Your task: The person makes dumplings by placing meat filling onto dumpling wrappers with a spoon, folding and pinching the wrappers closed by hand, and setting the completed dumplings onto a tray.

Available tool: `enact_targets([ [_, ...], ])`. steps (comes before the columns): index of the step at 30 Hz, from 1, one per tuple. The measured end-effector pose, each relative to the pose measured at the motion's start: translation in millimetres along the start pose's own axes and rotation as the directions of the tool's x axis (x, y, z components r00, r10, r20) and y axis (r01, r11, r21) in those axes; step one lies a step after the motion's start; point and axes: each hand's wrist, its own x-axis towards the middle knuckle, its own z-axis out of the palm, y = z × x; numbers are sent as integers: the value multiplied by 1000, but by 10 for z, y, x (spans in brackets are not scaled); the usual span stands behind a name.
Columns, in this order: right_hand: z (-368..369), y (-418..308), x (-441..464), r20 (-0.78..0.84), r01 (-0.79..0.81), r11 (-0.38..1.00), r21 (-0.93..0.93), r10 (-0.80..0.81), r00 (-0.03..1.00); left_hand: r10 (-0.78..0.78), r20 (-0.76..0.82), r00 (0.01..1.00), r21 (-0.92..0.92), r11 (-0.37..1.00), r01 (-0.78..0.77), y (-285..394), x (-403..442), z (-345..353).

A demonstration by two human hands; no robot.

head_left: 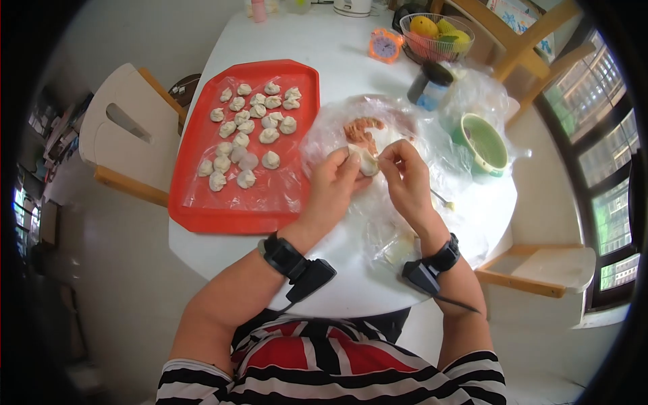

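Note:
Between my hands, above the plastic-covered part of the table, is a pale dumpling (365, 162) with its wrapper partly gathered. My left hand (332, 179) cups it from the left, fingers curled round its side. On the right, my right hand (405, 172) pinches the wrapper's edge between thumb and fingertips. Just beyond lies reddish-brown meat filling (363, 129) in a bowl or plate lined with clear plastic (324, 128). To the left, a red tray (236, 221) lined with clear film bears several folded dumplings (268, 136).
A green basket (503, 158) and crumpled plastic bags (482, 91) are at the right. Near them stands a dark-lidded jar (430, 84). Farther back are an orange clock (385, 46) and a wire fruit bowl (437, 35). Chairs (128, 128) flank the white table (223, 260).

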Motion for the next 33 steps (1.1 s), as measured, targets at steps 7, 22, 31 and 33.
enact_targets([
  [7, -52, -54, -21, 29, 170, 979, -113, -168, 985, 76, 94, 993, 560, 820, -116, -89, 29, -113],
  [22, -98, -120, -106, 75, 78, 996, -47, -75, 994, 162, 89, 983, 655, 734, -180, -25, 39, -136],
  [31, -40, -94, -115, 45, -30, 999, 31, 28, 999, 248, 242, 938, 763, 549, -342, -85, -2, -98],
  [33, -45, -63, -104, 58, -81, 986, 146, 74, 996, 288, 221, 932, 711, 607, -357, -123, 10, -88],
])
